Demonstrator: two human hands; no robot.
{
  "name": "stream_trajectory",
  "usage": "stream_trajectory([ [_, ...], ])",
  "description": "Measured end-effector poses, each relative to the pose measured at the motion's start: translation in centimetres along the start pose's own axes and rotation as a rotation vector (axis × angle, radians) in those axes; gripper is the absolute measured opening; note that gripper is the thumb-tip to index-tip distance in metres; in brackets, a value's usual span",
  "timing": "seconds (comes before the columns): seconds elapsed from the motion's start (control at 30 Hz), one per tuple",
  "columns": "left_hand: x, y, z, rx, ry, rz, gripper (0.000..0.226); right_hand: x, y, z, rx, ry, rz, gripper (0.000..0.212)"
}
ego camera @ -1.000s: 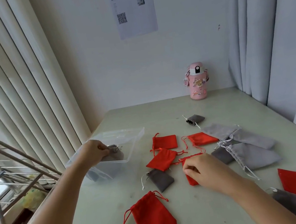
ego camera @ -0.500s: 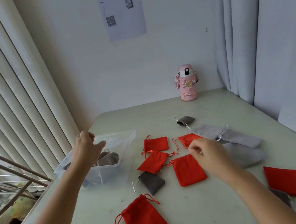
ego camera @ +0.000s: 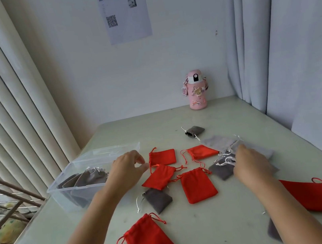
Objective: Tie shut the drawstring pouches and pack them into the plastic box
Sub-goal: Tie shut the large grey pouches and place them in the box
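The left hand (ego camera: 127, 174) is hovering low over the table (ego camera: 243, 214), fingers loosely spread and holding nothing, with its fingertips just beside a small red pouch (ego camera: 162, 157) at its two o'clock. The right hand (ego camera: 250, 164) is lying palm down on a heap of grey pouches (ego camera: 221, 172) at the table's three o'clock. Its fingers are hiding behind its back, so any grasp on the white cords (ego camera: 226, 160) cannot be told. The plastic box (ego camera: 61, 189) is sitting at nine o'clock, holding packed grey pouches (ego camera: 90, 177). Between the hands a tilted red pouch (ego camera: 159, 177) and a larger red pouch (ego camera: 198, 186) are lying. A pink bottle (ego camera: 196, 90) is standing at twelve o'clock.
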State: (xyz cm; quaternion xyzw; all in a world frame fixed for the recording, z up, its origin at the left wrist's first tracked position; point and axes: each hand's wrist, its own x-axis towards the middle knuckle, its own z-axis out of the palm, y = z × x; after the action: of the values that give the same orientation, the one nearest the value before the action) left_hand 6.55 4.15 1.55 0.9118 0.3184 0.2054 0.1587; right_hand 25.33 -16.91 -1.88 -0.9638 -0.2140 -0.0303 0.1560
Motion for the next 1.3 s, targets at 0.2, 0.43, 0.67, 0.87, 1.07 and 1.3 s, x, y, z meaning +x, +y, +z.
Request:
stream_trajectory([
  [0.2,0.2,-0.7,-2.0,-0.282,0.119,-0.113,0.015,-0.8,-1.7,-1.5,0.306,0.537,-0.18,0.016],
  [0.43,-0.8,-1.1,-3.7,-0.577,0.109,-0.201,0.022,-1.4,-2.5,-1.9,0.6,0.865,-0.443,0.023],
  [0.67,-1.3,-1.3,-3.6,-0.342,0.235,-0.193,0.014,-2.5,-3.3,-2.2,0.961,0.746,-0.411,0.023],
  [0.87,0.7,-3.9,-5.0,-0.246,-0.133,-0.357,0.012,-2.2,-3.9,-0.1,0.982,0.242,-0.394,0.031],
  [1.07,2.0,-3.6,-5.5,-0.016,-0.389,-0.373,0.026,-2.5,-4.8,1.9,0.84,0.099,-0.51,0.024],
  [1.3,4.1,-4.0,-3.6,0.012,-0.525,-0.51,0.014,-2.9,-5.1,2.3,0.812,0.077,-0.536,0.032],
])
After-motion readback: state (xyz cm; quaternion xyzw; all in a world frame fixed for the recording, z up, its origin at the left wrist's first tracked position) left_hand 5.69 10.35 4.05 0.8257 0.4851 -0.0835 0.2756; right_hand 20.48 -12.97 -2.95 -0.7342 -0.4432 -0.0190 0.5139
